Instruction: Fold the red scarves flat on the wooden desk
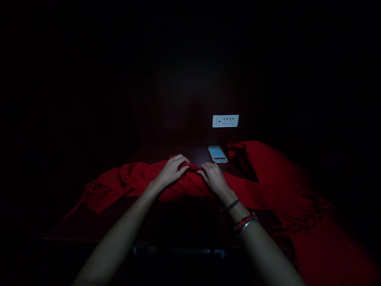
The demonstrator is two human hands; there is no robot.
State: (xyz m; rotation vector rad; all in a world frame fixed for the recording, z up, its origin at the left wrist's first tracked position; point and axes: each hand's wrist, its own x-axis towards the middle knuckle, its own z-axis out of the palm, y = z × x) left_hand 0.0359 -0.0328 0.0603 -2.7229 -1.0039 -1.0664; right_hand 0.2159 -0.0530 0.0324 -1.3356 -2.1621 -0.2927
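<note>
A red fringed scarf lies spread across the dark table, its tasselled end at the left and more red cloth trailing down at the right. My left hand has its fingers curled over the scarf's far edge, a ring on one finger. Close by on the right, my right hand pinches the same edge between thumb and fingers. Between the two hands a narrow fold of the cloth is drawn up. Bracelets circle my right wrist.
Beyond my right hand a phone with a lit screen lies on the table. A white socket plate is set in the dark wall behind. Darkness hides most of the surroundings.
</note>
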